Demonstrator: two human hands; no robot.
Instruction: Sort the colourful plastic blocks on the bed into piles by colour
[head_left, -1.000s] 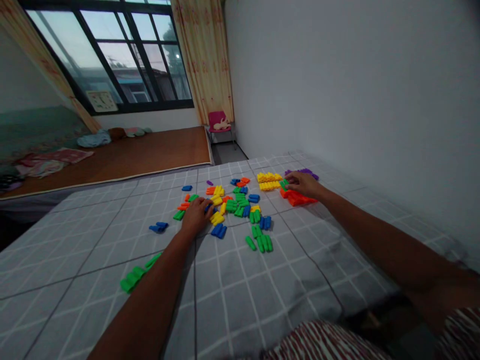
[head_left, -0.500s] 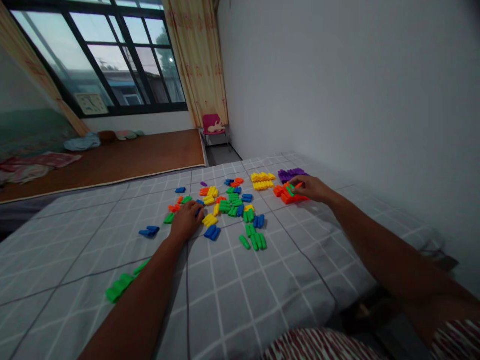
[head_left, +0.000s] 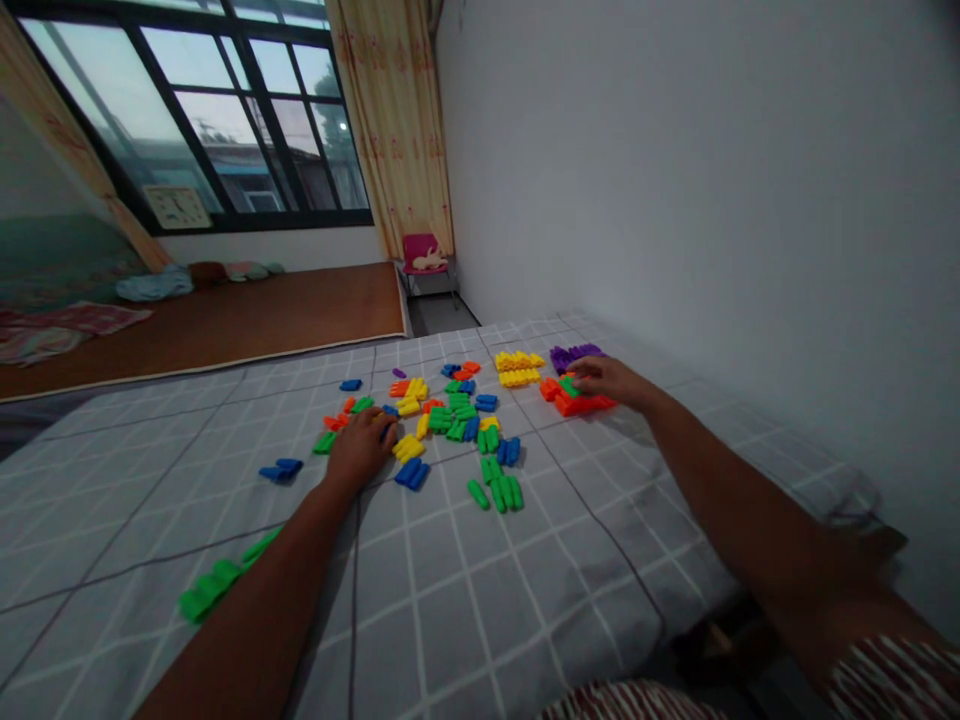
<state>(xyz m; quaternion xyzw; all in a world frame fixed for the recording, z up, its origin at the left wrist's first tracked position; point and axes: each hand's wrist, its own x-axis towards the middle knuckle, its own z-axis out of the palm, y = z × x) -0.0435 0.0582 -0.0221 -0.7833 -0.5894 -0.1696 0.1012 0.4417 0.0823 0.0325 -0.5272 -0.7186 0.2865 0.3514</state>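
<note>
- In the head view, my right hand [head_left: 606,380] is bending its fingers nearly shut, and the tips are holding a green block [head_left: 570,387].
- Orange blocks [head_left: 583,405] are lying just under those fingers.
- Purple blocks [head_left: 574,356] are sitting just past them, and yellow blocks [head_left: 519,370] are lying to their left.
- My left hand [head_left: 361,447] is curling its fingers loosely by a blue piece [head_left: 386,432]; I cannot tell if they are gripping it.
- Mixed blocks [head_left: 454,415] are lying between my two hands.

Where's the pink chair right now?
In the head view, the pink chair stands upper left of centre, beyond the checked cloth, just below the patterned curtain and beside the end of the brown mat.
</note>
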